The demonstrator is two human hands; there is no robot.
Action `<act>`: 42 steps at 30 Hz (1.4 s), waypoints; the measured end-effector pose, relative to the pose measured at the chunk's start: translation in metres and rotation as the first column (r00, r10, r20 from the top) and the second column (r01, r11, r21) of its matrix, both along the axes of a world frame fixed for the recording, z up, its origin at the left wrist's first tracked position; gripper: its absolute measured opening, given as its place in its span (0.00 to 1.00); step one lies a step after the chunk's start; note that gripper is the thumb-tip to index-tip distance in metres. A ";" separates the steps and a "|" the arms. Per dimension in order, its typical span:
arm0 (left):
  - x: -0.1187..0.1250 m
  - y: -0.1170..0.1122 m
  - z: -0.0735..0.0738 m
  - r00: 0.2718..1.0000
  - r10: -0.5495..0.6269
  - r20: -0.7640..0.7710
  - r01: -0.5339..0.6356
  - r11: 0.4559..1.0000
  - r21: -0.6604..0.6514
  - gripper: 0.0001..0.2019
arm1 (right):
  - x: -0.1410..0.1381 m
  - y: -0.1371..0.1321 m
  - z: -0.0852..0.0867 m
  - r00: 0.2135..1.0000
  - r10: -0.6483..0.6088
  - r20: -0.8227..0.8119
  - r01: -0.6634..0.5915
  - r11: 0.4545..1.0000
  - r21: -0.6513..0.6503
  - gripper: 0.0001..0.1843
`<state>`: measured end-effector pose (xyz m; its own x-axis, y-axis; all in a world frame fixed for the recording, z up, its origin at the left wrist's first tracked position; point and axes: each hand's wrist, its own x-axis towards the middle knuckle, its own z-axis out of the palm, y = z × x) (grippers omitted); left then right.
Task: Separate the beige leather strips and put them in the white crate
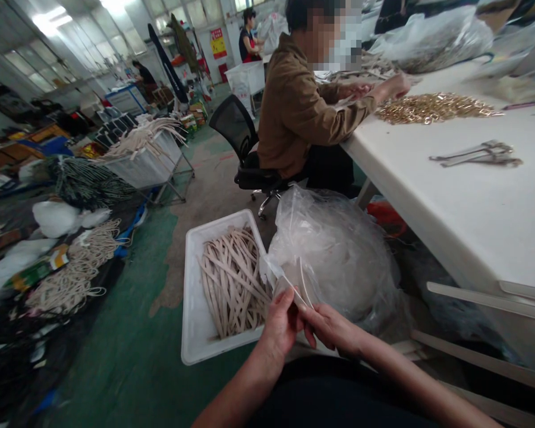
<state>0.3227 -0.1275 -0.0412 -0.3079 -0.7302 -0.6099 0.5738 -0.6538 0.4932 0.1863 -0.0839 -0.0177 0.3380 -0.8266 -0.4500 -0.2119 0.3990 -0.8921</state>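
Observation:
Close together over my lap, both hands pinch a pale narrow strap [296, 288], which bends in a loop above my fingers. My left hand [280, 324] grips it from the left with the thumb up. On the other side my right hand [332, 326] is closed on the same strap, fingers curled beneath. Just left of them stands a white plastic bin [188, 297] with many flat beige straps [232, 276] inside. A large clear plastic bag [339, 249] bulges behind my hands, its contents blurred.
At right a white table [463, 202] bears a heap of gold metal hardware [437, 108] and a small bundle of straps [479, 154]. A co-worker in a brown jacket [303, 107] sits there on a black chair [234, 128]. Rope coils [78, 267] lie at left.

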 end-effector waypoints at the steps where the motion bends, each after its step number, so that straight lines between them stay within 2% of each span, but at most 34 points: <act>1: 0.002 0.000 -0.001 1.000 0.012 0.004 -0.012 1.000 -0.002 0.21 | -0.001 -0.001 0.003 1.000 0.001 -0.001 -0.001 1.000 0.006 0.38; 4: 0.016 -0.010 -0.004 0.993 0.117 0.027 -0.117 0.993 -0.013 0.22 | -0.009 -0.002 0.012 0.999 -0.004 -0.044 0.005 1.000 0.018 0.30; 6: 0.026 -0.016 -0.004 0.982 0.180 0.049 -0.179 0.984 -0.018 0.21 | -0.014 -0.002 0.018 0.988 -0.012 -0.155 0.013 1.000 0.007 0.25; 8: 0.028 -0.014 -0.004 0.979 0.195 0.064 -0.194 0.981 -0.015 0.20 | -0.014 -0.005 0.021 0.954 -0.021 -0.299 0.012 0.999 -0.031 0.23; 10: 0.022 -0.007 -0.003 0.986 0.157 0.057 -0.156 0.988 -0.014 0.21 | -0.010 -0.011 0.022 0.923 -0.032 -0.382 0.006 0.998 -0.070 0.24; 13: 0.012 0.002 -0.001 0.993 0.108 0.035 -0.107 0.994 -0.030 0.22 | -0.007 -0.017 0.024 0.934 -0.027 -0.357 -0.006 0.996 -0.091 0.26; 17: 0.021 -0.007 0.002 0.980 0.191 0.063 -0.189 0.981 -0.036 0.24 | -0.020 -0.011 0.027 0.941 0.043 -0.336 -0.063 0.997 -0.051 0.23; 19: 0.024 -0.009 0.005 0.976 0.207 0.069 -0.205 0.978 -0.030 0.26 | -0.022 -0.010 0.030 0.902 0.035 -0.431 -0.073 0.995 -0.072 0.21; 21: 0.020 -0.005 0.008 0.983 0.175 0.051 -0.174 0.984 -0.026 0.25 | -0.017 -0.013 0.033 0.856 0.002 -0.517 -0.070 0.991 -0.112 0.22; 24: 0.011 0.001 0.011 0.990 0.138 0.013 -0.137 0.990 -0.034 0.23 | -0.011 -0.019 0.037 0.851 -0.009 -0.526 -0.073 0.988 -0.135 0.25; 27: 0.016 -0.004 0.010 0.981 0.194 0.022 -0.193 0.981 -0.028 0.23 | -0.019 -0.017 0.040 0.859 0.051 -0.510 -0.114 0.989 -0.094 0.25; 29: 0.025 -0.008 0.007 0.974 0.224 0.039 -0.223 0.975 -0.010 0.23 | -0.025 -0.013 0.040 0.828 0.075 -0.556 -0.136 0.988 -0.070 0.23; 32: 0.024 -0.005 0.007 0.982 0.186 0.027 -0.186 0.982 0.020 0.24 | -0.023 -0.012 0.037 0.754 0.038 -0.655 -0.144 0.984 -0.108 0.22; 35: 0.012 0.003 0.009 0.990 0.140 -0.013 -0.140 0.990 0.025 0.23 | -0.015 -0.015 0.034 0.792 0.000 -0.611 -0.101 0.986 -0.131 0.23; 38: 0.010 0.002 0.008 0.984 0.180 -0.014 -0.179 0.984 0.023 0.21 | -0.018 -0.012 0.035 0.854 0.039 -0.519 -0.081 0.995 -0.059 0.24; 42: 0.015 -0.001 0.006 0.983 0.182 -0.018 -0.181 0.983 0.036 0.16 | -0.020 -0.010 0.042 0.789 0.026 -0.614 -0.093 0.993 -0.077 0.24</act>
<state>0.3378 -0.1288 -0.0350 -0.1856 -0.7541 -0.6300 0.6946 -0.5542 0.4586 0.1658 -0.0934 0.0242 0.0701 -0.8645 -0.4977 -0.7461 0.2857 -0.6014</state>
